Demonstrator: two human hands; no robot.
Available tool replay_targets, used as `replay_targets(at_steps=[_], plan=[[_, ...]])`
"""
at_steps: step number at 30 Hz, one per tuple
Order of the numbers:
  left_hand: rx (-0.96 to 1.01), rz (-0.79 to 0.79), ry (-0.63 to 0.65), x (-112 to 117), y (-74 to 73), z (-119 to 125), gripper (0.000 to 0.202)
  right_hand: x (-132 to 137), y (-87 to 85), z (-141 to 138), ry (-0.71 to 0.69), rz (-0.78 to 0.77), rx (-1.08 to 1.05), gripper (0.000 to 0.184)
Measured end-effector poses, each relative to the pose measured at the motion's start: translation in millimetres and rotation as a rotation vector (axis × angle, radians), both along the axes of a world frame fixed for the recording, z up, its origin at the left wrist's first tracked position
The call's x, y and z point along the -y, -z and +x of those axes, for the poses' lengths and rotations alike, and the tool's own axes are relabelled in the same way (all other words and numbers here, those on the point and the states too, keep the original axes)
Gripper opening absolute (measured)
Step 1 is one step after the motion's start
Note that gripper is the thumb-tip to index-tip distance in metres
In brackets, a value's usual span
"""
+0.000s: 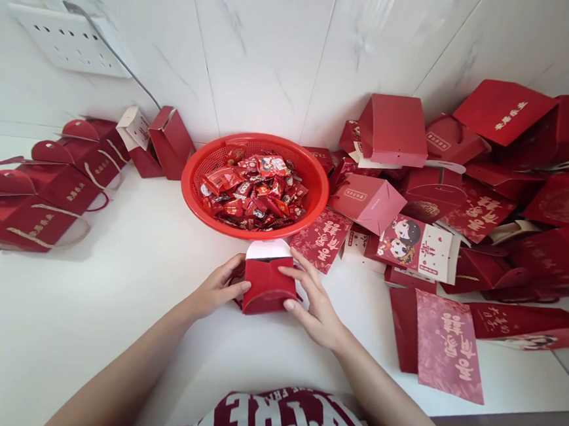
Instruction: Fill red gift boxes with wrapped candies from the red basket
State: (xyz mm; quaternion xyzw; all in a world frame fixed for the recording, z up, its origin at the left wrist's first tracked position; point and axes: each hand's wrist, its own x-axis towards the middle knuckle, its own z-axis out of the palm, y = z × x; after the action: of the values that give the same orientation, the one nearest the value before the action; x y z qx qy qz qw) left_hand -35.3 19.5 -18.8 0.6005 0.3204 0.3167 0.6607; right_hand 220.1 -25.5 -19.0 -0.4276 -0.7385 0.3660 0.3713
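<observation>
Head view: on a white counter (110, 304), just before a round red plastic basket (255, 186) of wrapped sweets, both hands clasp a small red cardboard gift box (266, 284). Left hand (216, 291) and right hand (313, 304) press their fingers against its sides. Squeezing evenly, with the white open flap up, would likely keep the folds square.

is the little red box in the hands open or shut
Open: the small red box, held between the left hand and right hand, shows its white flap raised.
</observation>
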Motion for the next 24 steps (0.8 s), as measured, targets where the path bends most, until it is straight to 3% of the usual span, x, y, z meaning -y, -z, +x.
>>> replay_targets(at_steps=[3, 7, 12, 16, 20, 24], plan=[[0.035, 0.024, -0.028, 4, 2.2, 3, 0.056, 2, 8.0, -12, 0.095, -0.129, -0.165, 0.058], [0.043, 0.021, -0.055, 5, 4.7, 3, 0.058, 1, 15.2, -21, 0.059, -0.340, -0.379, 0.071], [0.019, 0.000, -0.065, 1, 1.8, -1, 0.056, -3, 18.1, -23, 0.053, -0.395, -0.452, 0.074], [-0.053, -0.053, -0.019, -2, -10.4, -7, 0.063, -6, 16.7, -22, -0.007, -0.402, -0.460, 0.071], [-0.178, -0.055, 0.026, 1, -28.9, -13, 0.058, -5, 14.7, -21, -0.035, -0.371, -0.413, 0.068], [-0.431, 0.156, -0.007, 19, -51.4, -9, 0.052, -1, 15.7, -22, -0.024, -0.288, -0.305, 0.066]])
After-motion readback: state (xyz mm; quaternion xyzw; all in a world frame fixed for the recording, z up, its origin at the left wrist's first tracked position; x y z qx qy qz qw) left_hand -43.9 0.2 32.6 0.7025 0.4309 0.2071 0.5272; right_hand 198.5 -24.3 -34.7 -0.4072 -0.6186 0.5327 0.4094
